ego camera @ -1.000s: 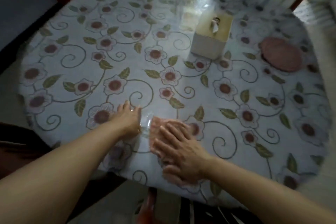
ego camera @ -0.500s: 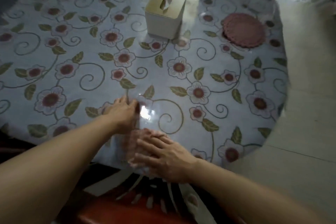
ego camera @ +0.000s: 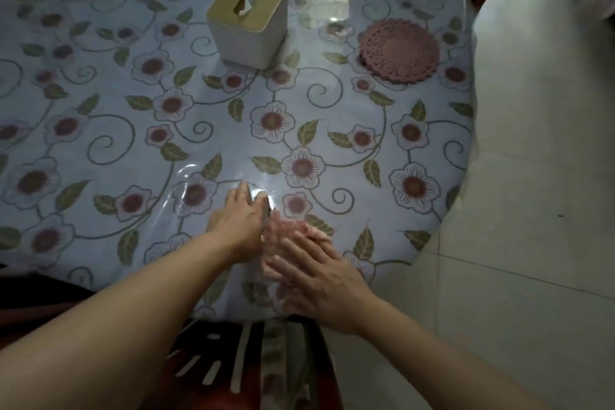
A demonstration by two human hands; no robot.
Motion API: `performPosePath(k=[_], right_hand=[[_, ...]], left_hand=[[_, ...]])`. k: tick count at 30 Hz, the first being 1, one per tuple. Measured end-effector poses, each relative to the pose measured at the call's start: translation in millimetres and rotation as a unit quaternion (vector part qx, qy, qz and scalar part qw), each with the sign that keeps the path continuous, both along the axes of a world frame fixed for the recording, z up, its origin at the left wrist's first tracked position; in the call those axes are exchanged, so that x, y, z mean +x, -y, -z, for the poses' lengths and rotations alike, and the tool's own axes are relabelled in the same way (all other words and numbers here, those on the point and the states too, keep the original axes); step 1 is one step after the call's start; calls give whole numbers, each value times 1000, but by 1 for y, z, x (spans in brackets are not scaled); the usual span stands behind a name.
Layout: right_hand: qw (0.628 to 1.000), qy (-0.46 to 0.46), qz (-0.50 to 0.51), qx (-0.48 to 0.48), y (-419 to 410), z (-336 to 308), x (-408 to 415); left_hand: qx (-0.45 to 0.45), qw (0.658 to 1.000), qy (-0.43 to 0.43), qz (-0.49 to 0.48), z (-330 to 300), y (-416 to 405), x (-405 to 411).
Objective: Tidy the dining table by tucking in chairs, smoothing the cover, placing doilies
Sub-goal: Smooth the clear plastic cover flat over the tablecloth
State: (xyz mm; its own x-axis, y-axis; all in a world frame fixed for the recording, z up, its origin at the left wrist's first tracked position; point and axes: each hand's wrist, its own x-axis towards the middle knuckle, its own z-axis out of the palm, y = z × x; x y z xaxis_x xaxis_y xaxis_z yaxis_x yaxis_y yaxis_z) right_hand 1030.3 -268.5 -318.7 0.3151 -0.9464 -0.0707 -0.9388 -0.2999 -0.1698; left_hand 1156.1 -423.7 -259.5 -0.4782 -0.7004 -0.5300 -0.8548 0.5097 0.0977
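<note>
Nearest the camera, a chair [ego camera: 246,366] is sitting tucked against the round dining table [ego camera: 464,130], its dark slatted back showing just below the edge. Above it, the right hand [ego camera: 319,273] is lying flat with fingers straight and spread, pressing a pink doily [ego camera: 283,233] that appears to be going under the clear plastic cover [ego camera: 186,183] near the table's front edge. Just beside it, the left hand [ego camera: 238,215] is lifting that transparent sheet, fingers seemingly curled round its raised fold, though the grip itself is hard to make out through the glare. Farther back, a tissue box [ego camera: 248,22] is standing upright on the flowered tablecloth [ego camera: 100,116], and to its right a stack of pink doilies [ego camera: 399,50] is waiting near the far rim. Judging by this, the task is standing at an early-to-middle stage: one chair is looking tucked in and one doily is being laid, while the stack is remaining to be distributed and the lifted cover is needing to be smoothed flat again.
</note>
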Motion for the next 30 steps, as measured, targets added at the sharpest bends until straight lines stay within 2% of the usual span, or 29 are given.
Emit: performPosePath(k=[1, 3, 4, 7, 8, 9, 10, 12, 14, 15, 17, 20, 22, 23, 24, 26, 28, 30], right_hand=[[1000, -11, 2, -11, 0, 1, -18], [993, -28, 111, -23, 3, 0, -58], [979, -31, 201, -15, 5, 0, -83], [903, -13, 429, 11, 12, -2, -134], [883, -11, 469, 17, 17, -3, -137], [883, -14, 470, 13, 19, -3, -124], [906, -12, 423, 5, 23, -5, -111], [976, -8, 219, 19, 22, -5, -83], [998, -9, 61, 28, 23, -8, -83], [999, -3, 48, 22, 31, -10, -97], [991, -5, 134, -2, 54, -7, -135], [944, 16, 329, 11, 101, -6, -205], [921, 22, 387, 34, 128, -5, -224], [922, 16, 384, 40, 135, -6, -219], [938, 14, 344, 31, 140, -5, -212], [989, 27, 144, 15, 140, -9, -201], [998, 26, -58, 15, 141, -7, -204], [993, 29, -105, 35, 160, -11, -223]], left_hand=[[-3, 1000, -7, 7, 1, 3, -5], [-8, 999, -23, 23, 4, 11, -21], [-10, 999, -32, 24, 6, 15, -29], [-10, 999, -50, 11, 9, 21, -54], [-10, 999, -52, 5, 9, 23, -65], [-12, 999, -50, -2, 9, 22, -67], [-21, 998, -51, -7, 8, 24, -73], [-41, 998, -55, -5, 9, 28, -79], [-55, 997, -61, 2, 7, 36, -89], [-57, 996, -64, 1, 6, 42, -95], [-52, 997, -61, -10, 6, 51, -106], [-49, 997, -46, -49, 8, 64, -119], [-49, 995, -37, -84, 8, 69, -127], [-48, 993, -30, -105, 7, 70, -131], [-52, 990, -24, -130, 7, 72, -137], [-54, 982, -18, -179, 8, 72, -154], [-51, 975, -16, -218, 4, 71, -167], [-45, 969, -18, -241, 1, 71, -176]])
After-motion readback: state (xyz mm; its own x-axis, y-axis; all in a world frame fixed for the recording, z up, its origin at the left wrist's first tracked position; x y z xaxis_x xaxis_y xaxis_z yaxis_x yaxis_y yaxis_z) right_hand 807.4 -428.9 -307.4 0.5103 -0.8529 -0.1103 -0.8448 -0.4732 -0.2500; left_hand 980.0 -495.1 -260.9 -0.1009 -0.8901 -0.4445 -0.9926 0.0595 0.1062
